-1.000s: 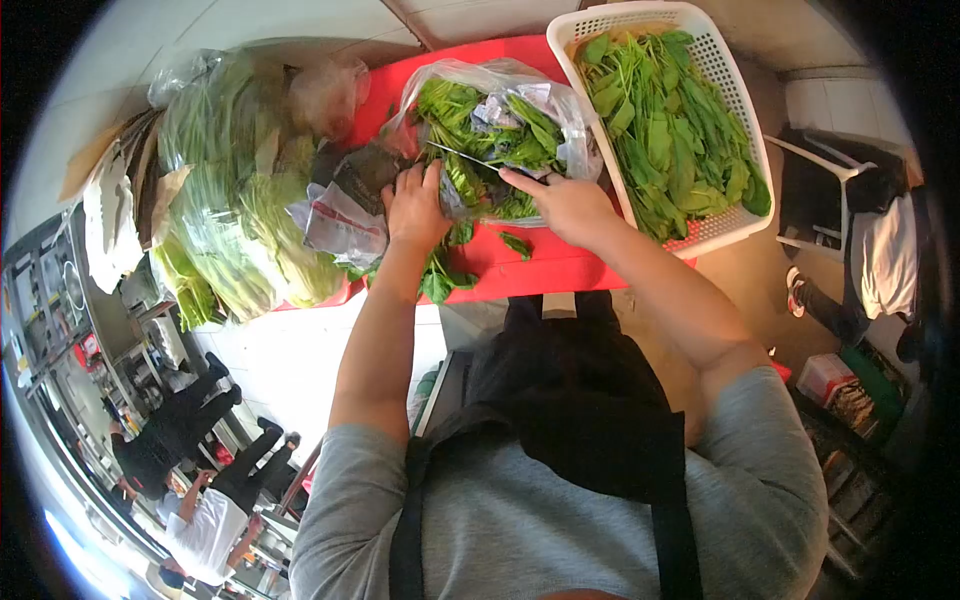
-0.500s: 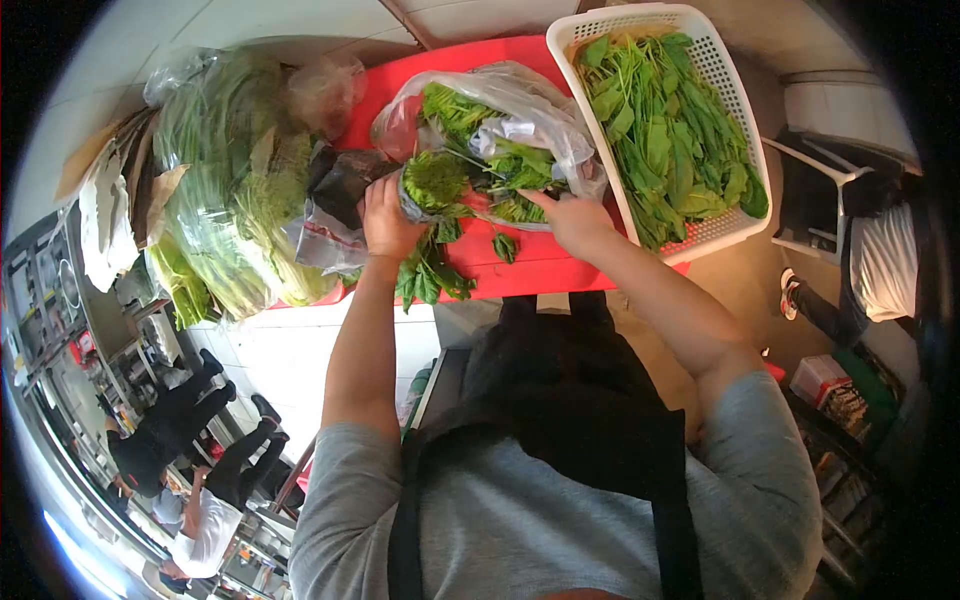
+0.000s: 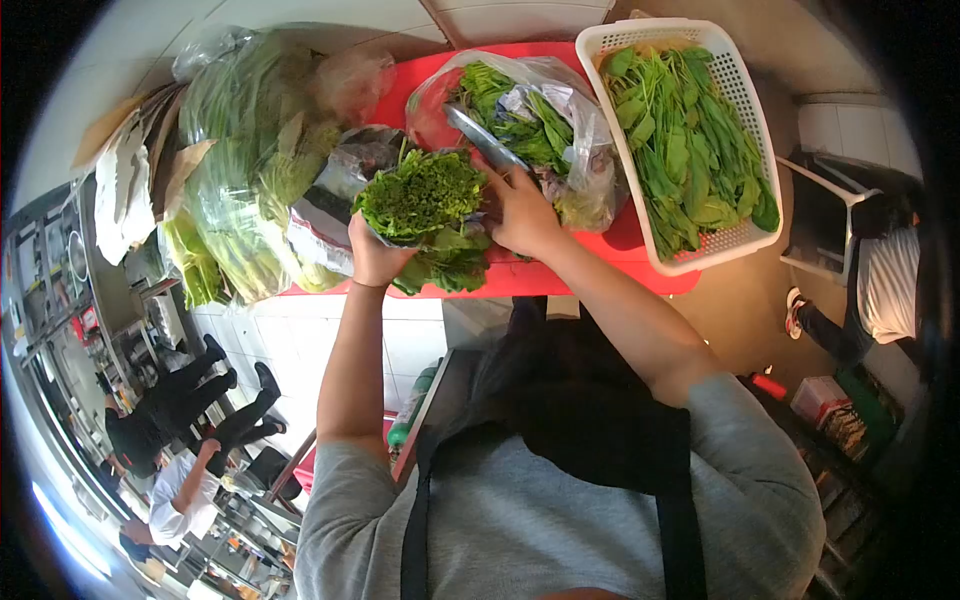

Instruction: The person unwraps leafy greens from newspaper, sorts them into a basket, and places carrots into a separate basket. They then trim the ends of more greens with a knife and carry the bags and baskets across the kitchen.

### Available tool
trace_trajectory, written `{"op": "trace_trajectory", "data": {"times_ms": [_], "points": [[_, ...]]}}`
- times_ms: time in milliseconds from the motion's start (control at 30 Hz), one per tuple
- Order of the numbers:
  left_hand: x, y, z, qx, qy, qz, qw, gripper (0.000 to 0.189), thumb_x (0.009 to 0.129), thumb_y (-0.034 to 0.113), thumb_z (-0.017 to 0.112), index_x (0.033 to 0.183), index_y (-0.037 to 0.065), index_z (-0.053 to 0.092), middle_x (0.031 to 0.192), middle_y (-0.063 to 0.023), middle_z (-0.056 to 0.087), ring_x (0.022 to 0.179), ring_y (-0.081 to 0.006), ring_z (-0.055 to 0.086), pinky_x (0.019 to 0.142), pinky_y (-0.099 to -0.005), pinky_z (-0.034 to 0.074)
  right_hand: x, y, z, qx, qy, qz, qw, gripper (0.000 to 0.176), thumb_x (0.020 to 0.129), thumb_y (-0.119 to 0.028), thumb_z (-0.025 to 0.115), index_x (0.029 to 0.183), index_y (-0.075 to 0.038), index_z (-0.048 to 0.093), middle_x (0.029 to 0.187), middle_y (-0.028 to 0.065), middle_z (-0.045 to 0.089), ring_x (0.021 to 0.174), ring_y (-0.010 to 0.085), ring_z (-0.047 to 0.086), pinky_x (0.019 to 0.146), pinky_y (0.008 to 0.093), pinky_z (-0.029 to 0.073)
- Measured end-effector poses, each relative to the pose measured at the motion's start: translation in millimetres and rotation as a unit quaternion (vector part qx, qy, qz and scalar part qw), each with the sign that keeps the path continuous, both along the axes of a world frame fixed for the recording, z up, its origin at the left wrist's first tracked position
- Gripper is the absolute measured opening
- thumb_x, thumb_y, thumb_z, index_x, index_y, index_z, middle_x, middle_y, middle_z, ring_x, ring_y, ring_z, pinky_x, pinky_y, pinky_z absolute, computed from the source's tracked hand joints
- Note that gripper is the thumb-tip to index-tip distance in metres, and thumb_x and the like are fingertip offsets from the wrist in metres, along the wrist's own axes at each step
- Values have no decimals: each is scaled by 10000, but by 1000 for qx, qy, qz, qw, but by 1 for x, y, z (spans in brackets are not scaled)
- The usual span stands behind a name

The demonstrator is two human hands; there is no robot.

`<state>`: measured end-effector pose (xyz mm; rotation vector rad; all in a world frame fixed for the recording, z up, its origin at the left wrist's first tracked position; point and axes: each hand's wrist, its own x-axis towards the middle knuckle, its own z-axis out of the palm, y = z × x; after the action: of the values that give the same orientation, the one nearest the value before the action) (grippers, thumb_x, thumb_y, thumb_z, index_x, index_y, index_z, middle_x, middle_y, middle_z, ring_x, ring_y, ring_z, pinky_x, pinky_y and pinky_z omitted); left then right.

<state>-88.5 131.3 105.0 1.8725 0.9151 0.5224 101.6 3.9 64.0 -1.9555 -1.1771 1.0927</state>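
Observation:
My left hand [image 3: 378,252] is wrapped round the underside of a bunch of leafy greens [image 3: 425,195], whose cut stem ends face up. At the right side of this bunch, my right hand [image 3: 525,218] is closed on a knife [image 3: 485,138]. Its blade points up and left, while the handle is hidden in my fingers. Behind the blade lies an open clear plastic bag [image 3: 590,130] with stems and trimmings [image 3: 487,90] in it. Loose leaves [image 3: 445,270] hang below the bunch near the red table's [image 3: 640,262] front edge.
A white perforated basket [image 3: 655,215] of leafy greens [image 3: 685,150] stands at the right. Large plastic-wrapped vegetables [image 3: 235,160] and torn cardboard [image 3: 125,205] fill the left side. Other people [image 3: 190,490] are at the lower left, and another person [image 3: 885,275] is at the far right.
My left hand has raised and tilted the bunch, turning its stem ends toward me. My right hand has moved left beside it, and the knife blade now shows clearly. The view has shifted slightly.

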Motion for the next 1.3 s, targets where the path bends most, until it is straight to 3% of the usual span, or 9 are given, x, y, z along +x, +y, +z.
{"op": "trace_trajectory", "data": {"times_ms": [100,233,367,500,633,933,1067,1200,1300], "points": [[-8,-5,24,32,-41,10,999,634,537,96,834,1102,1,561,1023,-122,640,949,-226,614,827,-335,480,-11,25,-15,249,-34,104,962,783,637,-182,737,1355,-129,429,1334,178,393,1186,379,443,999,437,376],[-4,9,79,-67,-74,64,993,741,549,-30,796,1203,-3,447,1129,-116,585,972,-204,600,869,-341,485,-7,36,27,196,168,101,961,771,704,-99,744,1375,-29,372,1437,148,342,1353,254,273,1114,346,192],[33,22,143,-197,-149,83,965,613,634,-63,761,1181,-4,491,1084,-83,616,959,-188,611,842,-335,502,-1,42,65,244,398,82,880,885,748,-197,757,1447,-59,233,1413,85,378,1277,185,358,1103,337,231],[79,10,173,-257,-193,47,946,496,680,-14,758,1128,4,545,1034,-74,638,879,-167,626,766,-321,525,20,21,118,306,405,6,862,910,751,-252,754,1440,-38,198,1393,115,404,1259,204,395,1078,337,273],[146,-29,196,-334,-272,36,902,448,699,-17,731,1111,12,558,961,-65,651,807,-180,645,692,-327,545,76,-7,137,231,199,-35,952,907,751,-409,725,1394,-4,231,1352,184,438,1231,256,455,1054,351,323],[288,-116,148,-536,-351,-15,768,286,802,120,681,1062,37,596,956,-77,659,825,-213,654,698,-392,569,227,-138,230,44,-46,-147,987,951,610,-541,737,1319,4,414,1151,250,594,1095,367,571,925,383,435],[335,-132,62,-567,-275,12,776,557,819,151,678,1306,91,413,1138,-114,587,940,-238,618,753,-431,543,281,-158,175,-27,-96,-111,989,910,642,-517,719,1321,6,413,1150,255,592,1081,368,575,927,379,438],[356,-147,-28,-457,-63,54,886,894,803,128,694,1462,135,91,1328,-152,453,1088,-291,547,839,-455,500,291,-171,3,-31,-178,-161,970,909,708,-538,662,1382,-23,337,1312,251,463,1206,382,468,982,421,393],[355,-148,-45,-388,45,0,921,1007,784,101,706,1478,141,-22,1401,-149,388,1177,-284,482,937,-447,443,276,-170,21,-99,-168,-200,960,940,725,-591,621,1453,-127,248,1432,249,306,1289,406,359,1029,476,332]]}}
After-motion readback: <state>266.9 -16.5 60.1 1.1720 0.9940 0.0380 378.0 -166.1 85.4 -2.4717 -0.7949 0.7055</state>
